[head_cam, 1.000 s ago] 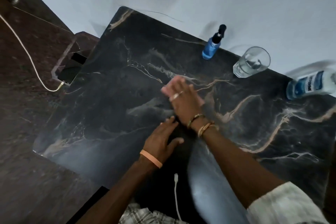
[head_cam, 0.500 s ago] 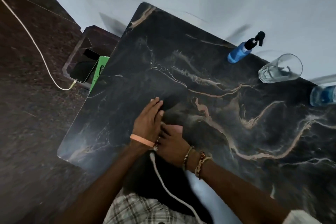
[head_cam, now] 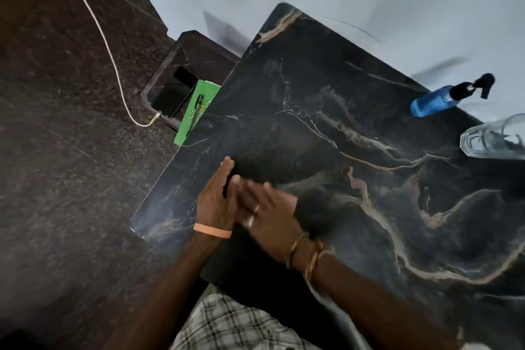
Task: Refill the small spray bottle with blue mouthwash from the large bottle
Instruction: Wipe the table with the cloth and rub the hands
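Both hands rest on the bench (head_cam: 312, 88) close to its near left corner. The left hand (head_cam: 217, 202) stands on its edge, fingers straight and together. The right hand (head_cam: 270, 216), blurred, touches it, fingers stretched out and slightly apart. The small spray bottle (head_cam: 431, 101), blue with a black pump, stands at the bench's far edge, with a clear glass (head_cam: 491, 140) near it along that edge.

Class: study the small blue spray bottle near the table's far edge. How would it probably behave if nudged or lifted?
The small spray bottle is narrow under a tall black pump head, so a high nudge would probably tip it. Its rounded body might then roll on the polished table. Being small, it is likely light to lift.
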`<state>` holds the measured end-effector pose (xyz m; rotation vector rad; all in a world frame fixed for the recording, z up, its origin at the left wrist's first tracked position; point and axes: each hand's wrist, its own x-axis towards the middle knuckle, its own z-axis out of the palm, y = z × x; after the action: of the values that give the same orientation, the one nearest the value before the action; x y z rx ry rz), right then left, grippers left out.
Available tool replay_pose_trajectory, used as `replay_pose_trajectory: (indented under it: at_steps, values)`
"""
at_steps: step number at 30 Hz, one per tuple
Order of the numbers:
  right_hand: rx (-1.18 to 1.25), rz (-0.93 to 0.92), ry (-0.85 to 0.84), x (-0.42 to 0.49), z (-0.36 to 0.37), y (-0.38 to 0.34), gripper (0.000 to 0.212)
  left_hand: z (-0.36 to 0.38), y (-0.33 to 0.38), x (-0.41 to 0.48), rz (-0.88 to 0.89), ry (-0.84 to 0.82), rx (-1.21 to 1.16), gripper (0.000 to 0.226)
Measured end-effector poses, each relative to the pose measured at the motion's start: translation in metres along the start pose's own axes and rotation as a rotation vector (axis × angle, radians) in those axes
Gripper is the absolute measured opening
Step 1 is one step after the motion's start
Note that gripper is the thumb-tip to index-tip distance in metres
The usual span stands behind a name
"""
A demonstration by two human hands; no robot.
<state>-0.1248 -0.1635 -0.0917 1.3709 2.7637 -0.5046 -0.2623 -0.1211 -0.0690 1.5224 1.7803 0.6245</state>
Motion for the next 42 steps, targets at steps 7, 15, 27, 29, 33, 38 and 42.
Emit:
replay_pose_trajectory:
  at_steps: [7, 15, 27, 29, 33, 38, 42]
  values:
    - [-0.141, -0.024, 0.016, -0.018, 0.008, 0.068, 0.051, 0.0, -0.02, -0.014, 0.241, -0.098, 0.129, 0.037]
    - [-0.07, 0.242, 0.063, 0.089, -0.013, 0.014, 0.068, -0.026, -0.023, -0.035, -0.174, 0.183, -0.233, 0.051]
    - [-0.034, -0.282, -0.052, 0.036, 0.0, -0.001, 0.052, -0.035, -0.057, -0.061, -0.073, 0.077, 0.065, 0.062]
    - [-0.086, -0.167, -0.048, 0.049, -0.003, -0.002, 0.059, -0.036, -0.053, -0.05, -0.059, 0.087, 0.035, 0.064]
    - [-0.18, -0.338, -0.163, 0.057, 0.006, -0.01, 0.058, -0.033, -0.049, -0.029, -0.076, 0.022, 0.063, 0.065]
    - [-0.28, -0.113, -0.077, 0.108, -0.025, 0.069, 0.07, -0.025, -0.054, -0.02, 0.0, 0.01, 0.118, 0.069]
    - [-0.14, 0.359, 0.015, 0.145, -0.061, 0.152, 0.064, -0.024, -0.064, -0.021, 0.072, -0.041, 0.258, 0.068]
